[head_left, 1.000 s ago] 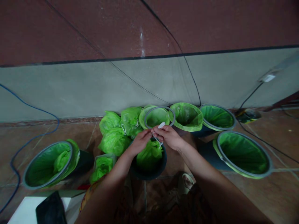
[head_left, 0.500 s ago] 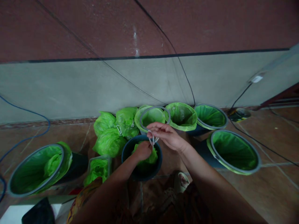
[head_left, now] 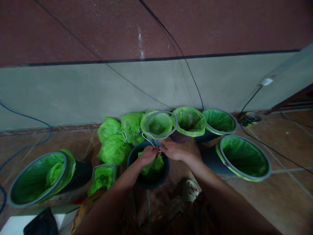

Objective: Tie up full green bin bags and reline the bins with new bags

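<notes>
Middle bin [head_left: 131,157]: bunched green bag [head_left: 156,165] inside
White cord [head_left: 146,133]: pinched by left hand [head_left: 147,156] and right hand [head_left: 173,150], above that bag
Left bin [head_left: 83,172]: green liner [head_left: 25,181], crumpled plastic [head_left: 54,173] within
Tub [head_left: 114,173]: green plastic [head_left: 102,176]
Near-right bin [head_left: 210,160]: lined green

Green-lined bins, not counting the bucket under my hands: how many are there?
5: left bin; along the wall, middle bin behind the bucket, maroon bin, rear-right bin; and front-right bin nearer. Others may be hidden.
</notes>
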